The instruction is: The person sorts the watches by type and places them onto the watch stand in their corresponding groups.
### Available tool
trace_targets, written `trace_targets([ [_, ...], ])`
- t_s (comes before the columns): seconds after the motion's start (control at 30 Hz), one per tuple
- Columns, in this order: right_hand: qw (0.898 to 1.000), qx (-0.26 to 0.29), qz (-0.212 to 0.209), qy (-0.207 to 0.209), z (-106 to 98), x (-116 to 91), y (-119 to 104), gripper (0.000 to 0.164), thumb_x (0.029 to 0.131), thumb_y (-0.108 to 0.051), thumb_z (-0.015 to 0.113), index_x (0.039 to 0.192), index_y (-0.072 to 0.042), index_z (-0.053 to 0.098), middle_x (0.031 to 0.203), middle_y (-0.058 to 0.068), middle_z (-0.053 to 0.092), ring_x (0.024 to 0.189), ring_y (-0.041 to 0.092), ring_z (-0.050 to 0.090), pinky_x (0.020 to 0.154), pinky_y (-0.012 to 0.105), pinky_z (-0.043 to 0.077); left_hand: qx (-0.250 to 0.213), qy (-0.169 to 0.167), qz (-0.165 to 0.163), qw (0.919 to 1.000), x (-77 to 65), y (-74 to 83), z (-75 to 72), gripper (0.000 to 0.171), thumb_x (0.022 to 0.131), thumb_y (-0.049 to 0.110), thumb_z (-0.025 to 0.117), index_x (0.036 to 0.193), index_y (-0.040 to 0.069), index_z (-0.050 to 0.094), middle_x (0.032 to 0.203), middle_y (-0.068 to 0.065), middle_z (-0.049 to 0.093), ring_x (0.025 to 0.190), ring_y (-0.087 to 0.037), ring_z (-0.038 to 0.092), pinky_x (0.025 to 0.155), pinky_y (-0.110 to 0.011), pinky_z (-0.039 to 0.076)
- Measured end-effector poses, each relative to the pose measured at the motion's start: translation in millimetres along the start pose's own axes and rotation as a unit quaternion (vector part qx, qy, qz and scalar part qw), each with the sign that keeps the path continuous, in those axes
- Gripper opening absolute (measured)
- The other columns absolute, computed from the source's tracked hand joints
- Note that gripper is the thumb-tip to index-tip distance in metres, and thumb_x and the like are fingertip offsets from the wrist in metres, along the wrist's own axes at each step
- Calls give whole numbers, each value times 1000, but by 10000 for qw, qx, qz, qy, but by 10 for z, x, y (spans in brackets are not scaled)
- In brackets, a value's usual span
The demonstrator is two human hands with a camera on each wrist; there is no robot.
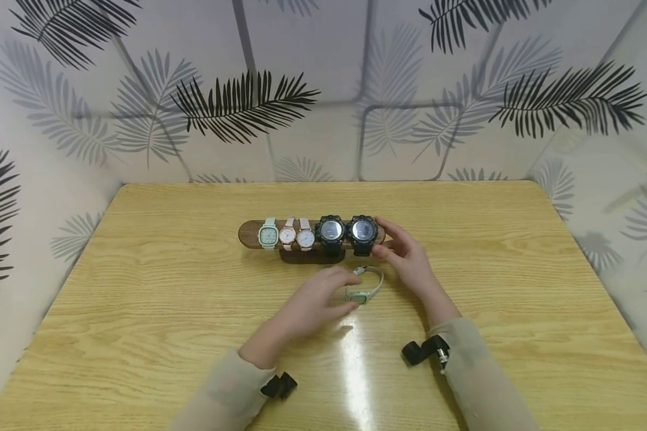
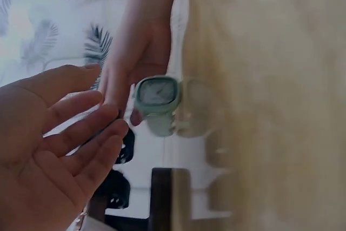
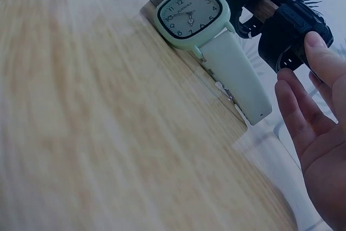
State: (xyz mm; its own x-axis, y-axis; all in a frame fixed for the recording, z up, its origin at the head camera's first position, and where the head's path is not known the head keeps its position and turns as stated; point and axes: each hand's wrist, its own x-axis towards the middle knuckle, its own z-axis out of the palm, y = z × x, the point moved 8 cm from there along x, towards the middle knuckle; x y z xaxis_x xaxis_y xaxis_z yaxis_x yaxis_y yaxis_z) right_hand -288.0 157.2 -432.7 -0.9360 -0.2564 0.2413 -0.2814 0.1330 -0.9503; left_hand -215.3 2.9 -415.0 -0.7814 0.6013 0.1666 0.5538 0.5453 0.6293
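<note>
A mint-green watch (image 1: 359, 297) stands on its edge on the table, its strap forming a loop. Close to its left side is my left hand (image 1: 318, 302), fingers loosely bent; a gap shows between them and the watch (image 2: 157, 94) in the left wrist view. My right hand (image 1: 410, 260) is at the right end of a wooden watch stand (image 1: 250, 234). Its thumb and fingers pinch the outermost black watch (image 3: 294, 33), which is strapped round the bar. A second black watch (image 1: 331, 230) sits beside that one.
Further left on the bar are two small watches with pale straps, a white-faced one (image 1: 305, 238) and a rose-gold-rimmed one (image 1: 287, 235), then another mint-green watch (image 1: 268, 234). The stand's dark base (image 1: 313, 257) rests on the wooden table (image 1: 156, 287). Leaf-patterned cloth (image 1: 313, 143) hangs behind.
</note>
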Motion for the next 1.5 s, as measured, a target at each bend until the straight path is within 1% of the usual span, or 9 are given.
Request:
trace_targets([
  [0.17, 9999, -2, -112, 16, 2, 1, -42, 55, 89, 3, 62, 141, 0, 43, 132, 24, 52, 86, 19, 65, 82, 25, 53, 56, -356, -96, 9993, 9, -23, 168, 40, 89, 22, 70, 125, 9, 60, 121, -3, 59, 114, -20, 53, 101, -35, 43],
  [0.47, 9999, -39, -133, 27, 4, 0, -22, 55, 89, 4, 63, 140, 1, 44, 121, 25, 58, 84, 20, 65, 80, 23, 53, 135, -388, -122, 9991, 6, -54, 198, 40, 87, 19, 71, 125, 7, 61, 126, -9, 58, 121, -25, 49, 106, -38, 39],
  [0.63, 9999, -55, -114, 74, -1, -5, -21, 55, 88, 5, 63, 140, 0, 45, 112, 23, 62, 84, 22, 66, 80, 25, 54, 120, -350, -105, 9993, 17, -65, 210, 32, 86, 16, 72, 115, 8, 64, 115, -3, 62, 112, -20, 54, 101, -34, 43],
  [0.9, 9999, 32, -58, 104, -3, -3, -12, 54, 89, 5, 63, 139, -1, 47, 104, 24, 64, 83, 26, 66, 80, 27, 54, 106, -430, -238, 9987, 37, -83, 222, 13, 87, 18, 72, 97, 12, 67, 87, 5, 58, 85, -13, 52, 80, -29, 47],
  [1.13, 9999, -64, -47, 89, -7, -6, -29, 53, 89, 3, 63, 140, -1, 46, 95, 29, 65, 86, 42, 63, 81, 24, 53, -14, -582, -206, 9981, 36, -101, 231, 7, 86, 17, 72, 91, 13, 68, 80, 8, 54, 79, -11, 50, 74, -26, 45],
  [1.23, 9999, -75, -36, 97, -7, -9, -32, 53, 89, 3, 63, 140, -1, 47, 96, 28, 65, 86, 42, 63, 81, 25, 53, -278, -664, -220, 9972, 22, -103, 207, 6, 87, 15, 71, 91, 12, 68, 81, 8, 55, 79, -10, 51, 72, -24, 46],
  [1.33, 9999, -95, -31, 126, -9, -10, -34, 53, 89, 3, 64, 139, -1, 47, 102, 26, 65, 86, 37, 64, 81, 25, 53, -831, -737, -236, 9935, -5, -107, 136, 6, 88, 14, 70, 93, 11, 69, 83, 7, 57, 78, -9, 53, 70, -23, 49],
  [1.43, 9998, -101, -57, 131, -9, -9, -39, 54, 89, 3, 64, 139, -1, 47, 104, 25, 64, 85, 30, 65, 81, 25, 53, -1560, -708, -197, 9850, -35, -112, -18, 10, 89, 14, 69, 98, 9, 69, 86, 6, 60, 79, -10, 55, 70, -24, 50],
  [1.5, 9999, -80, -87, 124, -7, -8, -44, 54, 88, 4, 64, 139, 0, 47, 104, 26, 64, 84, 26, 66, 80, 25, 54, -1967, -560, -147, 9787, -59, -111, -170, 11, 89, 13, 68, 100, 9, 70, 88, 4, 62, 80, -11, 56, 71, -25, 51],
])
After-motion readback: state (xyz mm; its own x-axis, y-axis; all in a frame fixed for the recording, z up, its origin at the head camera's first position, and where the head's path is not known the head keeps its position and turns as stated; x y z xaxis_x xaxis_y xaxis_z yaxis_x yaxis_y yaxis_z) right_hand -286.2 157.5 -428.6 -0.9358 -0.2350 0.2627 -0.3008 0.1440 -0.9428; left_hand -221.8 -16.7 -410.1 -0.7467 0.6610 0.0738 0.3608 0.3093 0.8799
